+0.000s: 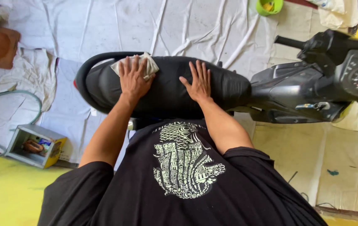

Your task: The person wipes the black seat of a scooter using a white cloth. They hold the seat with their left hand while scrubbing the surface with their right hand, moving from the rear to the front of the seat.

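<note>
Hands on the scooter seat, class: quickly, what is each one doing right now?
Left hand: open, flat, pressing a pale cloth onto the black seat.
Right hand: open, fingers spread, resting bare on the seat.

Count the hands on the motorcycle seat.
2. The left hand presses a pale cloth near the seat's rear; the right hand lies flat mid-seat. None looks hidden.
</note>
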